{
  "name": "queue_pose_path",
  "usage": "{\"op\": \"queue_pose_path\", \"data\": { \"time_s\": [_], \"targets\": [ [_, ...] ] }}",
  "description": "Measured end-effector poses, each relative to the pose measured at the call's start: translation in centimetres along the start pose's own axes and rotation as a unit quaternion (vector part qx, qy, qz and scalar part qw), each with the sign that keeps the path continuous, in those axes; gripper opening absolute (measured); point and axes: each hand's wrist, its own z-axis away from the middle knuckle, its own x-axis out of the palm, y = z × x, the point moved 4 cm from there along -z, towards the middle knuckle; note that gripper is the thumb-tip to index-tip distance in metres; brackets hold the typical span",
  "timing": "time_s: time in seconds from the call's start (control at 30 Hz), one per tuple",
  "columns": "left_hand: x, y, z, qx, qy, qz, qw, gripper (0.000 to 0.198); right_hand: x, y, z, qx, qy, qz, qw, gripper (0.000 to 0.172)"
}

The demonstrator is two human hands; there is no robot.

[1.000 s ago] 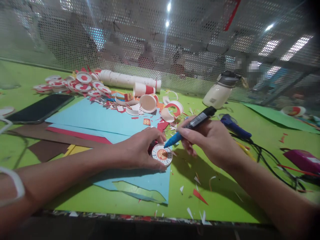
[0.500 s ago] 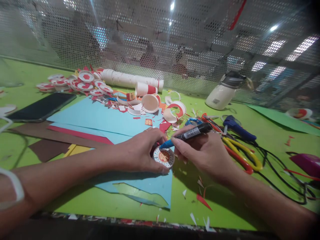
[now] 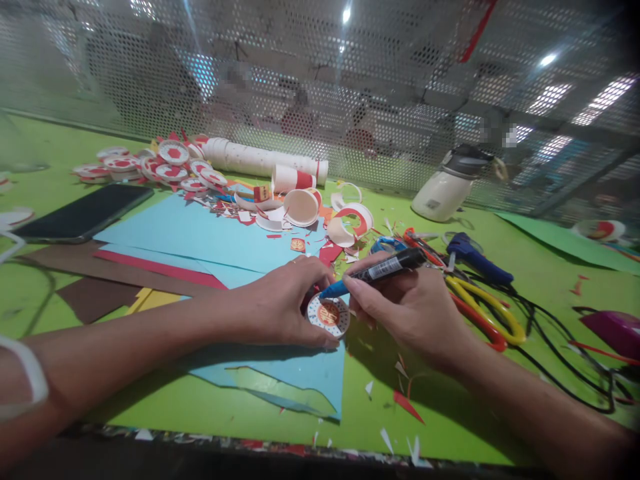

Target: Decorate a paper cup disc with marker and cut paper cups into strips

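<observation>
My left hand (image 3: 283, 303) presses a small round white-and-red paper disc (image 3: 329, 315) down on a light blue paper sheet (image 3: 210, 237), fingers curled round its left edge. A black marker with a blue tip (image 3: 373, 271) sits pinched in my right hand (image 3: 413, 303), its tip touching the disc's upper edge. Both hands rest on the green table (image 3: 450, 393).
A pile of similar discs (image 3: 165, 163), a stack of paper cups lying on its side (image 3: 260, 160) and cut cup pieces (image 3: 300, 207) lie behind. A black phone (image 3: 85, 213) is at left. Yellow-and-red scissors (image 3: 480, 310), a blue tool (image 3: 475, 257), black cables and a white jug (image 3: 447, 183) are at right. Paper scraps litter the table.
My right hand has tilted the marker flatter and slid its tip leftward along the disc's top edge. The scissors behind that hand have come into view.
</observation>
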Motion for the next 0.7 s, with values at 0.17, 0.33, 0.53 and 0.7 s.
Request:
{"op": "queue_pose_path", "data": {
  "time_s": [0.17, 0.33, 0.53, 0.7],
  "targets": [
    [-0.01, -0.01, 0.03, 0.01, 0.003, 0.003, 1.0, 0.037, -0.05, 0.14, -0.05, 0.0, 0.0, 0.002, 1.0, 0.008],
    [0.18, 0.26, 0.03, 0.026, -0.014, 0.01, 1.0, 0.027, -0.16, 0.1, -0.07, -0.003, 0.009, 0.029, 1.0, 0.01],
    [0.12, 0.04, 0.05, 0.009, -0.004, -0.003, 1.0, 0.033, -0.04, 0.08, 0.0, -0.017, 0.018, 0.036, 0.999, 0.015],
    [0.13, -0.34, 0.05, -0.001, 0.01, -0.009, 1.0, 0.037, 0.3, 0.78, -0.14, -0.014, 0.035, 0.01, 0.999, 0.017]
  ]
}}
